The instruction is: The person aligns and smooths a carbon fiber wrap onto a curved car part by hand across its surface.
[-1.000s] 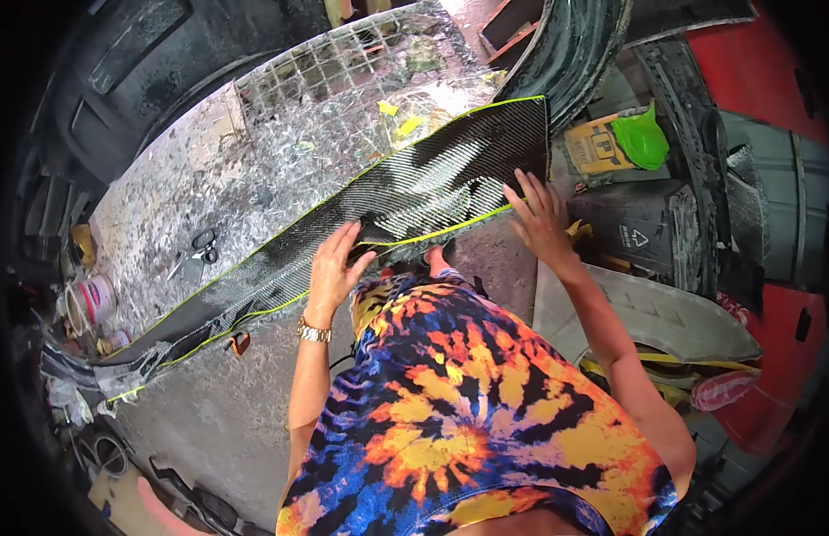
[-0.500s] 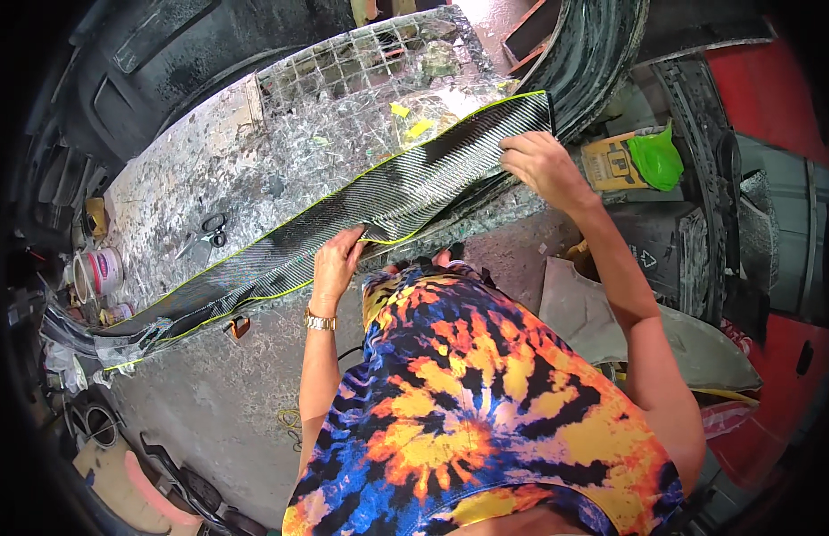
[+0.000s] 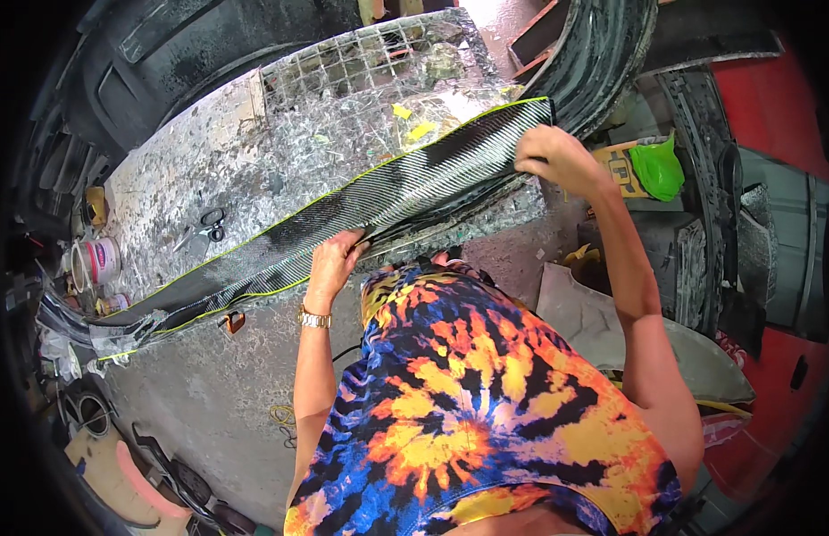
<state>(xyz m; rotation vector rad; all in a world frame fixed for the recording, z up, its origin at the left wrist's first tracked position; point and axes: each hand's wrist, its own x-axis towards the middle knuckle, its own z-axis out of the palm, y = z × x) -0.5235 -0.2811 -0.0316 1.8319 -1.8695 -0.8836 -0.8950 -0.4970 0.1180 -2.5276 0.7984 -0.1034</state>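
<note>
A long strip of black woven carbon fibre cloth (image 3: pixel 414 179) with yellow edging lies diagonally across the worktable, over a dark curved mould (image 3: pixel 468 204) whose near side shows below it. With bent fingers, my left hand (image 3: pixel 332 266) grips the cloth's near edge around mid-length; a gold watch (image 3: pixel 314 319) is on that wrist. My right hand (image 3: pixel 562 163) is closed on the cloth's near edge by its right end, the fingertips partly hidden. Between my hands the cloth lies close along the mould. Farther left, its yellow near edge stays visible and wavy.
Scissors (image 3: pixel 209 234) lie on the stained worktable (image 3: pixel 227 161), with yellow scraps (image 3: pixel 420 131) beyond the cloth. A white and pink tub (image 3: pixel 102 261) stands at the left end. Wire mesh (image 3: pixel 361 61) covers the far part. At right are a green bag (image 3: pixel 657 168) and leaning dark panels.
My right hand has shifted slightly right and down. The cloth's near edge, which bulged toward me between my hands, is now drawn in against the mould. My left hand stays nearly in place.
</note>
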